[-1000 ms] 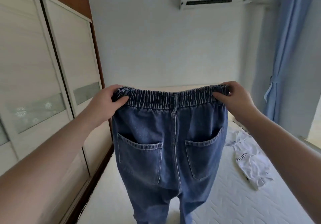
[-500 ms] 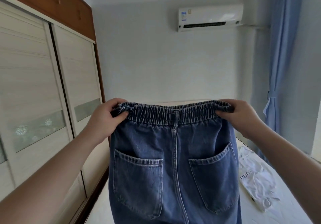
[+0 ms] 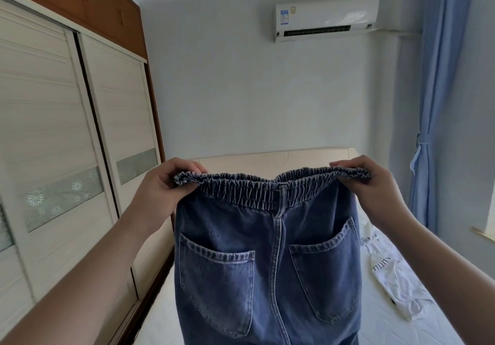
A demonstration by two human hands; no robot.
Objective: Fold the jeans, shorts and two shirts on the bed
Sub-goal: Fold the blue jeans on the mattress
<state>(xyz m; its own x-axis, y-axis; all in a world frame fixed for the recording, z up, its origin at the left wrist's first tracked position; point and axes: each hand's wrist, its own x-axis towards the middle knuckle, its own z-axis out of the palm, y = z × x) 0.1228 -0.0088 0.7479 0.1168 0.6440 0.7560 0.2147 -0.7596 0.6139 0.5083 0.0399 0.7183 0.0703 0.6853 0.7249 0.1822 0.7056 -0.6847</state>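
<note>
The jeans (image 3: 267, 259) run off the bottom edge just below the back pockets, so the legs can't be seen at all. They also block most of the bed (image 3: 160, 315) behind them; only strips of mattress show to either side of the jeans, plus a bit of headboard above the waistband. The fingertips of the left hand (image 3: 166, 184) and the right hand (image 3: 375, 186) are tucked behind the gathered waistband, out of sight. Right of the jeans, a crumpled white shirt (image 3: 393, 283) has its near edge hidden behind the denim, and its print is only partly readable. The label on the air conditioner (image 3: 326, 19), up above the jeans, is too small to read.
</note>
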